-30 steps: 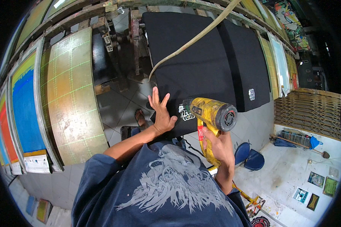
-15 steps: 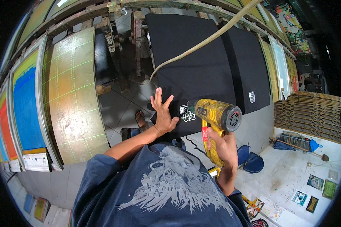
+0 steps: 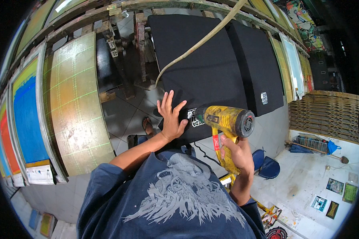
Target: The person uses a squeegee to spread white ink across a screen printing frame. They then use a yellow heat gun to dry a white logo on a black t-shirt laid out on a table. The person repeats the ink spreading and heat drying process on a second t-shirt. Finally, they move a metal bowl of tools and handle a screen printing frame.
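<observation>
My right hand [image 3: 237, 153] is wrapped round the handle of a yellow and black heat gun [image 3: 225, 119]. Its nozzle points left, over a white print [image 3: 196, 121] near the close edge of a black cloth panel [image 3: 199, 71], and covers part of that print. Beside the print, to its left, my left hand [image 3: 172, 119] lies with fingers spread on the black cloth, holding nothing. A second black panel [image 3: 257, 67] to the right bears a similar white print [image 3: 264, 98].
A pale cable [image 3: 199, 44] hangs across the black panels. Framed screens [image 3: 30, 115] and a gridded board [image 3: 73, 103] stand at the left. Wooden racks [image 3: 143, 51] lie behind. A blue stool [image 3: 269, 167] is at the right, near a folding lattice gate [image 3: 325, 115].
The heat gun's nozzle has shifted slightly left, now covering more of the print. The left hand stays on the cloth, and the whole view has shifted a little.
</observation>
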The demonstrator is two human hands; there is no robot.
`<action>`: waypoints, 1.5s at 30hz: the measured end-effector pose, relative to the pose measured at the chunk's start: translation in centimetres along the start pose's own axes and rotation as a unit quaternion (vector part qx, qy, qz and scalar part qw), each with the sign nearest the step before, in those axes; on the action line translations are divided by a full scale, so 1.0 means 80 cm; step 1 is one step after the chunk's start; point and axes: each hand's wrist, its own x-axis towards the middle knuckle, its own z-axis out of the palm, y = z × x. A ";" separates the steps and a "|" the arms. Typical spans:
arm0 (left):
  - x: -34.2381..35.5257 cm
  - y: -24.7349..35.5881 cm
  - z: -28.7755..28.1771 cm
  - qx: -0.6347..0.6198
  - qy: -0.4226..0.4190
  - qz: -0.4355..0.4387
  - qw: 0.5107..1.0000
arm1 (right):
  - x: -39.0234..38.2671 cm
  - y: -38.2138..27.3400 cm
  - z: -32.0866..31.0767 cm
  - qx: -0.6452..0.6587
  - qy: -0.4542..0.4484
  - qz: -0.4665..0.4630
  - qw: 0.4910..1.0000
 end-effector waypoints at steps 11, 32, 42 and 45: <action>-0.005 -0.004 0.003 -0.038 0.030 -0.012 0.999 | -0.007 0.004 -0.001 -0.004 -0.016 0.012 1.000; -0.003 -0.004 0.001 -0.027 0.027 -0.001 0.999 | -0.022 0.011 -0.009 -0.007 0.003 0.023 1.000; -0.003 -0.004 0.002 -0.028 0.020 -0.001 0.999 | -0.043 0.016 -0.018 -0.029 0.025 0.065 0.997; -0.002 -0.001 0.001 -0.034 0.022 -0.003 0.999 | -0.047 0.021 -0.024 -0.033 0.048 0.063 0.996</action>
